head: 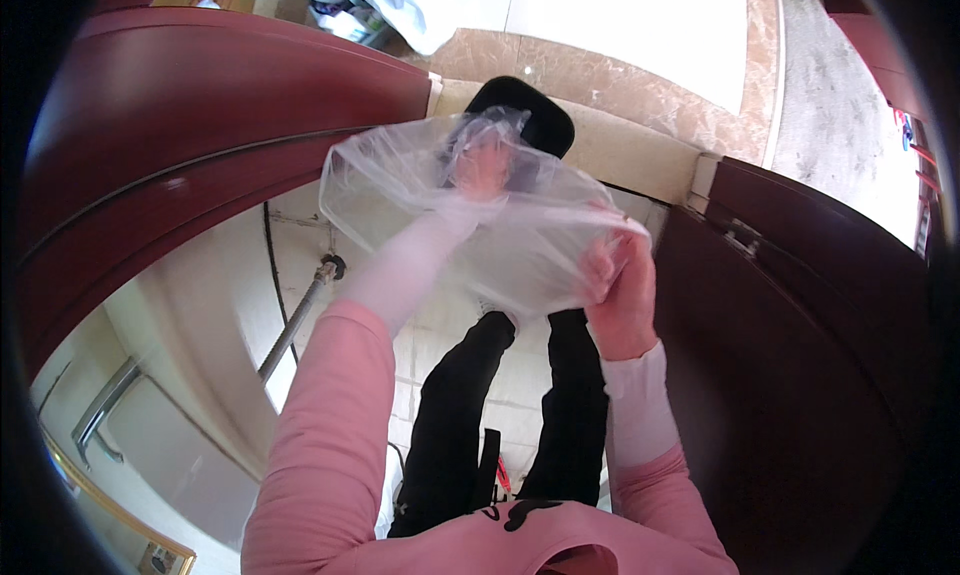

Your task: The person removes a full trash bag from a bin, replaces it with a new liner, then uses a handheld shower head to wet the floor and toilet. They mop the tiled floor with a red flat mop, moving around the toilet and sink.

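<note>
A clear plastic bag (525,252) is spread wide in front of me. My left hand (482,168) reaches inside it and shows blurred through the film, so its finger pose is unclear. With my right hand (626,293) I grip the bag's rim on the right, fingers folded over the plastic. Beyond the bag, on the floor by the doorway, stands a black container with rounded corners (517,98), probably a waste bin. The film covers its near side, and whether bag and container touch cannot be seen.
Dark red doors or panels flank me on the left (225,79) and right (765,335). A metal flexible hose (296,327) and a sink faucet (101,410) are at left. White cloth or plastic (412,8) lies past the stone threshold (630,132).
</note>
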The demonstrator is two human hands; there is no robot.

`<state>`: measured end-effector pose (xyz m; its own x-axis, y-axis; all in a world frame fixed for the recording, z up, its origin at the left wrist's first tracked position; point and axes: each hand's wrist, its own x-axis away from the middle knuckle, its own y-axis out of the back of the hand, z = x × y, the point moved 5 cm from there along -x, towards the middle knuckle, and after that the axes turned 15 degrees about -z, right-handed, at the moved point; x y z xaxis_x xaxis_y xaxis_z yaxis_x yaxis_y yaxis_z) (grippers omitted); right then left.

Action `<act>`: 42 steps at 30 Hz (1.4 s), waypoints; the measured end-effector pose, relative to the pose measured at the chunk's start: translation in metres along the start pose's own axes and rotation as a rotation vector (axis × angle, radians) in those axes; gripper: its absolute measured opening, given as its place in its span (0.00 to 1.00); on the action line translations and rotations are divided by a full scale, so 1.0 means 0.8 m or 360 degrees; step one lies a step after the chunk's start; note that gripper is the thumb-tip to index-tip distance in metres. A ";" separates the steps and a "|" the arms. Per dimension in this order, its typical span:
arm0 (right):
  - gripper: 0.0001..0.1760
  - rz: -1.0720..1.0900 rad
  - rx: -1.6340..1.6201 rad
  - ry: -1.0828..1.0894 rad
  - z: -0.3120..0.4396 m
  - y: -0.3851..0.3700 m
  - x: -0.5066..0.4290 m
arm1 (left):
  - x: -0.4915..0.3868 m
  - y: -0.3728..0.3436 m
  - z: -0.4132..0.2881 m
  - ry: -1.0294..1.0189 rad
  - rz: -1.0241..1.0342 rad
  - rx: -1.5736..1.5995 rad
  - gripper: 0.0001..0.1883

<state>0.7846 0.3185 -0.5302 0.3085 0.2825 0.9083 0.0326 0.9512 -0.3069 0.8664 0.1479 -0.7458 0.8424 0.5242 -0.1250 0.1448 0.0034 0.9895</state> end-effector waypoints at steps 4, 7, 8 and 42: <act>0.18 -0.0099 0.0377 0.0096 -0.002 0.040 -0.122 | 0.005 -0.127 0.045 0.0559 0.0695 0.0958 0.23; 0.17 -0.0111 0.0608 0.0225 -0.002 0.061 -0.191 | -0.007 -0.167 0.044 -0.0022 0.0593 0.0779 0.30; 0.16 -0.0096 0.0651 0.0273 -0.003 0.066 -0.209 | -0.004 -0.193 0.041 -0.0037 0.0943 0.0591 0.32; 0.24 0.0608 0.0696 0.0164 -0.044 0.095 -0.390 | 0.025 -0.090 0.169 0.1412 0.0191 0.2513 0.25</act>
<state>0.7246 0.2981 -0.8467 0.3125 0.6226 0.7174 -0.4875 0.7533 -0.4414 0.9432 0.0430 -0.8296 0.4646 0.7109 0.5279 0.8576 -0.5097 -0.0684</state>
